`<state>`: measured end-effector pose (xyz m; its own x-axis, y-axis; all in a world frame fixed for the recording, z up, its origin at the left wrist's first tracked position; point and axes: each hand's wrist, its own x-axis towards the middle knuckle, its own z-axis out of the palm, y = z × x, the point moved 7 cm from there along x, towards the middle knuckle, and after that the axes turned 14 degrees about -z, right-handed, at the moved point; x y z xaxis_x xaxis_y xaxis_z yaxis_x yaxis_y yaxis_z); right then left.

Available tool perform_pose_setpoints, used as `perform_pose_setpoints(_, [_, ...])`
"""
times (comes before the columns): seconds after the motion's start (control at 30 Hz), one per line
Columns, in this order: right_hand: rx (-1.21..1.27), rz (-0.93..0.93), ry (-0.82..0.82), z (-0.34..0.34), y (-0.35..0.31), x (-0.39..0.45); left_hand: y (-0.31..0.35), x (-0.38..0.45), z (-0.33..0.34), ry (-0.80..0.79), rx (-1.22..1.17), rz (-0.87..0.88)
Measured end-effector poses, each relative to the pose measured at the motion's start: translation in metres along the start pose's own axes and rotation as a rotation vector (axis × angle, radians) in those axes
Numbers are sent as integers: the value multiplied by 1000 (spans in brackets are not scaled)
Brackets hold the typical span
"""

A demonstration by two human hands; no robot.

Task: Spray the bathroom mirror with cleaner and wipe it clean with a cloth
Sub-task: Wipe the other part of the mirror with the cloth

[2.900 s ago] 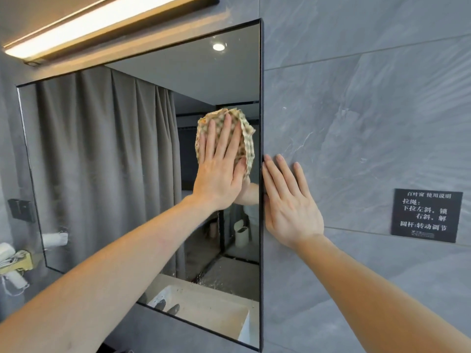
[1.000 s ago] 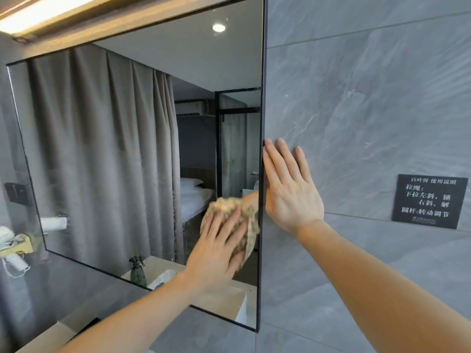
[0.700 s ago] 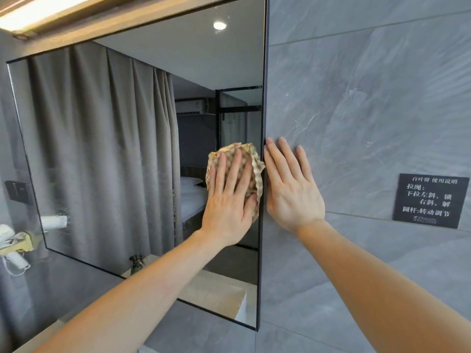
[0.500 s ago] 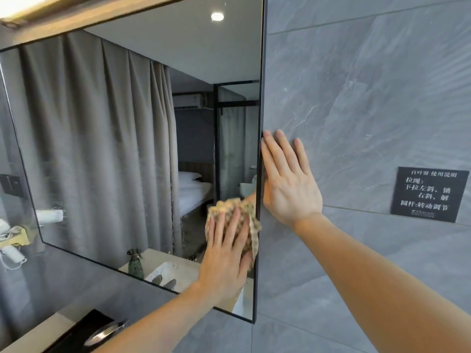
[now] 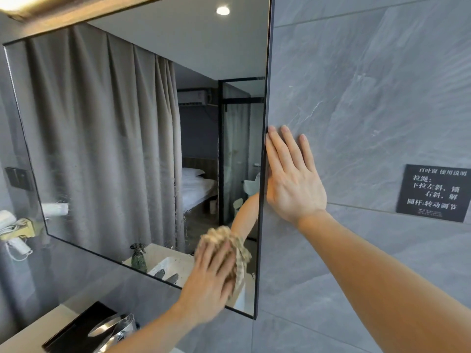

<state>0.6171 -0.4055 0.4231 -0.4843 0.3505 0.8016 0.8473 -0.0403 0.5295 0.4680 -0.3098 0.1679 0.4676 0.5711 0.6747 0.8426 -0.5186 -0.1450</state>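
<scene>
Low on mirror (image 5: pixel 114 149): left hand (image 5: pixel 209 281) flat on cloth (image 5: pixel 239 248) | right hand (image 5: pixel 293 184) flat on wall (image 5: pixel 369 98) | sign (image 5: pixel 433 192) right

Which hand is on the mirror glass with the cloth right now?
The left hand: it presses the beige cloth against the mirror near its lower right corner. The right hand lies flat on the grey wall tile, holding nothing.

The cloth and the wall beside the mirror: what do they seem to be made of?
Cloth: probably soft woven textile, beige, matte; it bunches under the left hand. Wall: apparently grey stone-look tile, smooth with faint sheen; pale veins and straight joints show.
</scene>
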Motion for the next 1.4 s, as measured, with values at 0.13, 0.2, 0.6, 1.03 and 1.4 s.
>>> perform_pose_setpoints(0.13, [-23,-11,-19,0,-1,1,-60,84,-72,130,-106,-152])
perform_pose_setpoints(0.2, [-31,-10,-12,-1,-1,1,-92,127,-110,200,-150,-191])
perform_pose_setpoints(0.6, [-26,-3,20,2,0,0,-114,84,-64,276,-497,-512])
perform_pose_setpoints(1.03, [-4,4,23,-2,0,0,-84,-17,44,-61,-389,-549])
perform_pose_setpoints(1.4, [7,-3,41,-1,0,-1,-184,217,-180,236,-570,-762])
